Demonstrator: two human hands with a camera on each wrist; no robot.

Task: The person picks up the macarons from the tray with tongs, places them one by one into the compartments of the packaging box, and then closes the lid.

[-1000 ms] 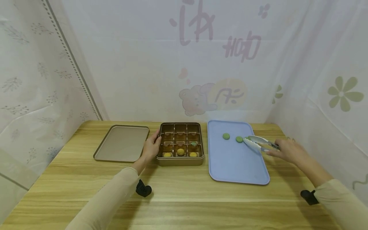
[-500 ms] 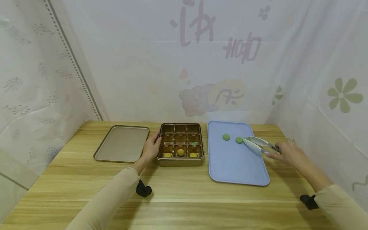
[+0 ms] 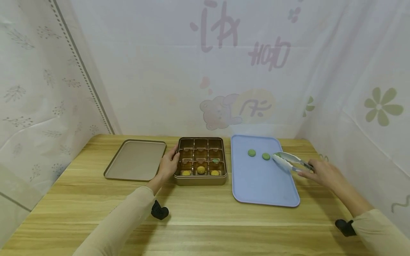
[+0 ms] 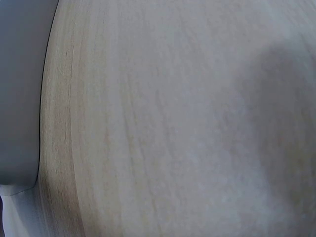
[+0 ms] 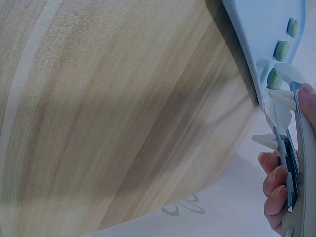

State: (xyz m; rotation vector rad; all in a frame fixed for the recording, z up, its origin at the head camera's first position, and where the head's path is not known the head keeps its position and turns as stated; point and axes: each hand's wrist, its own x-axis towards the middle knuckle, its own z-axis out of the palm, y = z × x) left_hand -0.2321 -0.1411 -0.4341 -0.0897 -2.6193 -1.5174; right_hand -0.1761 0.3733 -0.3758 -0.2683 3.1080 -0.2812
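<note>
At the left of the head view, the flat, gold-coloured lid lies apart from the box, leaving its compartments exposed to you. Your left hand rests against the left wall of the divided box, fingers fairly straight, probably bracing it; in the front row sit three yellow pieces, with one green piece behind the rightmost. Right of centre, the blue tray sits beside the box, likely to keep both within your reach. Two loose green pieces lie toward its top. Your right hand grips the tongs, their arms spread about a third green piece; you cannot tell whether the tips pinch it.
</note>
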